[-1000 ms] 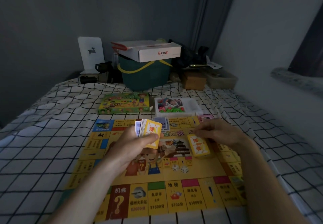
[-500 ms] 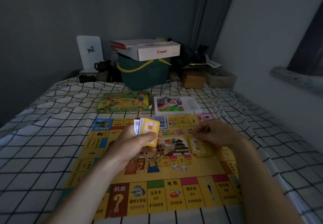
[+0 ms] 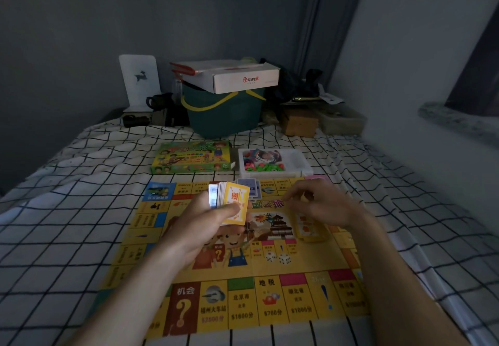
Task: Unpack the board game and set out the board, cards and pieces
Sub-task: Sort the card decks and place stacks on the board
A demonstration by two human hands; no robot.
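Left hand [image 3: 201, 221]: fingers and thumb curled round card stack [image 3: 232, 203], above board [image 3: 237, 262] centre.
Right hand [image 3: 322, 203]: fingers loosely curled above yellow deck [image 3: 310, 226]; whether pinching a card, unclear.
Open room: checked sheet [image 3: 67, 226] at 9 o'clock.
Tray [image 3: 272, 164]: 12 o'clock, past board's far edge.

The stack of cards [image 3: 234, 203] under the left hand's [image 3: 201, 226] thumb looks like thin glossy card, its top face catching a pale sheen, and the game board [image 3: 243, 286] beneath both hands is smooth printed paper or thin card with a faint shine. Beyond the fingertips, the game box [image 3: 192, 161] is printed cardboard and the white tray [image 3: 275, 166] of pieces looks like moulded plastic, as does the green bucket [image 3: 224, 113] further off. The checked sheet [image 3: 67, 210] under it all is matt, wrinkled cloth.
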